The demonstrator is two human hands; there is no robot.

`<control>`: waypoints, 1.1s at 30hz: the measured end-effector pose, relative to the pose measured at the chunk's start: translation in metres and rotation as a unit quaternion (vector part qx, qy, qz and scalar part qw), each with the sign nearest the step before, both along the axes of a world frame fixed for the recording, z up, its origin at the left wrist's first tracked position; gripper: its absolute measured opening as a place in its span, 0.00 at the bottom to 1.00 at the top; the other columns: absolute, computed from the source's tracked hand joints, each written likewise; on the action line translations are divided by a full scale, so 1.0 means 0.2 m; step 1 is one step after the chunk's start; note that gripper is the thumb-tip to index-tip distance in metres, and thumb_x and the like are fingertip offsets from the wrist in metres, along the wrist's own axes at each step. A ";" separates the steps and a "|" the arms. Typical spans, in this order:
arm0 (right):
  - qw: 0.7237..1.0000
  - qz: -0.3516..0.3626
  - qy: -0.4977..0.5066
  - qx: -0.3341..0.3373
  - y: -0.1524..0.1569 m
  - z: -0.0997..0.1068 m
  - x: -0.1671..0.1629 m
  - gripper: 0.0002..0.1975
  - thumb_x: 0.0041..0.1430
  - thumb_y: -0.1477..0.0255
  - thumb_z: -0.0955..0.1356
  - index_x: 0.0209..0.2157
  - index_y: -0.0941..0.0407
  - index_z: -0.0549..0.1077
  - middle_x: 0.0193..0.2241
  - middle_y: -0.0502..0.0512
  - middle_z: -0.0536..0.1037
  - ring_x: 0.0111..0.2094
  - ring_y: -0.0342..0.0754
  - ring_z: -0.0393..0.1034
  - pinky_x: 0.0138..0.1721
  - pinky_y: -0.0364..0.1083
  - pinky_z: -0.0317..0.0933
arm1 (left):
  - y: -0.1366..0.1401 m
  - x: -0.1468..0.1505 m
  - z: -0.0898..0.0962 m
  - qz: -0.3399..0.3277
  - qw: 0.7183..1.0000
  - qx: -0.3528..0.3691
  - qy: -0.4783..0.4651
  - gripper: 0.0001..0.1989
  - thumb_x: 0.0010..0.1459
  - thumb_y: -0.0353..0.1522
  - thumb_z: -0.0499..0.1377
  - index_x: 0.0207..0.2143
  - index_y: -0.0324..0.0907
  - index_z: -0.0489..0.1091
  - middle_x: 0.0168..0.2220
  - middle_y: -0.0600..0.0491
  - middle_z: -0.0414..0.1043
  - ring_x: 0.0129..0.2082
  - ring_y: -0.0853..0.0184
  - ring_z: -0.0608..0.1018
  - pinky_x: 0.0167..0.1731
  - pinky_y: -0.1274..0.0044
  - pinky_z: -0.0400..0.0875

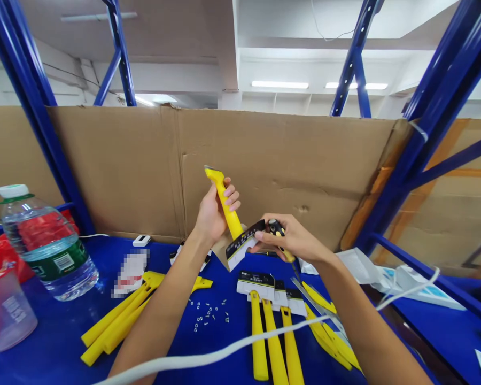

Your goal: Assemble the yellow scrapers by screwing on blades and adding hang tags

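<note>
My left hand (210, 218) is wrapped round the yellow handle of a scraper (231, 216), its head tilted up and to the left. In my right hand (299, 238) are a black-and-white printed card (243, 247), pinched by the fingertips, and a screwdriver (277, 228) with a black-and-yellow handle. The card meets the lower end of the scraper's handle; whether it is fastened there I cannot tell. Below lie three yellow handles (258, 339) with similar cards (255, 287) at their upper ends. Several tiny metal pieces (207, 313) are scattered between my forearms.
More yellow scrapers (118, 316) lie on the blue table left of my forearm. Yellow pieces (324, 337) lie by my right forearm. A white cable (208, 358) crosses in front. A water bottle (54, 251) and plastic cup (8, 315) stand left; cardboard (284, 166) walls the back.
</note>
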State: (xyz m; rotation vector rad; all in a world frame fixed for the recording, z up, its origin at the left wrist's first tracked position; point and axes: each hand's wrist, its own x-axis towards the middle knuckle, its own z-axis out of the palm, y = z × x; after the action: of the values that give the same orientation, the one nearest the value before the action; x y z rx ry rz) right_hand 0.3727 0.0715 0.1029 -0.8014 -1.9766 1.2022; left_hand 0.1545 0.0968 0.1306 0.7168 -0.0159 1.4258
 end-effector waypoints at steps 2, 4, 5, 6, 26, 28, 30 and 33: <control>0.999 0.000 0.052 -0.014 0.02 -0.01 0.00 0.21 0.63 0.53 0.78 0.38 0.54 0.72 0.32 0.57 0.88 0.16 0.39 0.68 0.16 0.40 0.58 | 0.02 0.02 -0.01 -0.004 1.000 -0.014 0.005 0.20 0.81 0.38 0.46 0.41 0.38 0.72 0.26 0.57 0.62 0.22 0.75 0.68 0.25 0.82 0.70; 0.995 0.000 0.097 -0.031 0.03 -0.01 0.00 0.21 0.63 0.54 0.78 0.41 0.55 0.74 0.34 0.58 0.87 0.17 0.39 0.70 0.15 0.39 0.55 | 0.03 0.03 -0.01 -0.014 1.000 -0.019 0.005 0.19 0.81 0.38 0.47 0.42 0.38 0.73 0.29 0.56 0.65 0.26 0.74 0.72 0.32 0.81 0.76; 0.992 0.002 0.119 -0.046 0.04 -0.01 0.00 0.21 0.62 0.54 0.79 0.41 0.55 0.74 0.35 0.59 0.87 0.19 0.41 0.74 0.14 0.39 0.53 | 0.03 0.03 -0.02 -0.021 1.000 -0.019 0.003 0.18 0.81 0.36 0.47 0.42 0.38 0.73 0.31 0.55 0.67 0.28 0.74 0.74 0.36 0.80 0.78; 0.988 0.004 0.140 -0.062 0.04 -0.01 -0.01 0.22 0.61 0.55 0.80 0.41 0.56 0.74 0.35 0.60 0.86 0.23 0.44 0.79 0.14 0.39 0.51 | 0.04 0.03 -0.02 -0.027 0.999 -0.018 -0.001 0.18 0.81 0.35 0.47 0.42 0.38 0.73 0.32 0.54 0.68 0.30 0.74 0.76 0.39 0.80 0.80; 0.941 0.122 0.218 -0.230 0.14 -0.08 -0.03 0.13 0.62 0.63 0.77 0.38 0.53 0.73 0.24 0.45 0.73 0.19 0.39 0.66 0.13 0.36 0.58 | 0.15 -0.13 -0.19 0.105 0.970 0.184 0.120 0.28 0.32 0.50 0.85 0.30 0.53 0.76 0.30 0.62 0.77 0.41 0.63 0.82 0.60 0.62 0.77; 0.948 0.132 0.190 -0.218 0.12 -0.08 -0.04 0.16 0.60 0.61 0.79 0.39 0.53 0.73 0.25 0.45 0.74 0.21 0.39 0.67 0.16 0.37 0.60 | 0.19 -0.18 -0.20 0.103 0.960 0.211 0.151 0.30 0.28 0.50 0.85 0.26 0.51 0.74 0.25 0.61 0.73 0.37 0.62 0.81 0.57 0.60 0.79; 0.955 0.137 0.158 -0.211 0.10 -0.08 -0.04 0.19 0.60 0.59 0.80 0.40 0.53 0.72 0.26 0.46 0.74 0.21 0.39 0.66 0.16 0.37 0.60 | 0.24 -0.22 -0.21 0.066 0.942 0.267 0.191 0.30 0.28 0.48 0.86 0.23 0.49 0.71 0.23 0.59 0.70 0.36 0.60 0.81 0.54 0.59 0.80; 0.965 0.123 0.143 -0.183 0.07 -0.07 -0.05 0.19 0.61 0.58 0.80 0.38 0.53 0.72 0.27 0.47 0.75 0.21 0.39 0.64 0.16 0.37 0.59 | 0.29 -0.27 -0.22 0.025 0.915 0.310 0.256 0.30 0.29 0.43 0.87 0.19 0.46 0.68 0.27 0.54 0.75 0.44 0.53 0.84 0.54 0.57 0.80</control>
State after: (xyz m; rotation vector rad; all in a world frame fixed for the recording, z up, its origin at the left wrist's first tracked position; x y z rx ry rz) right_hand 0.3617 0.0848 0.0890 -0.5232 -1.6730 1.7595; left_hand 0.1001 0.1550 0.0875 1.6145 -0.0429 1.2399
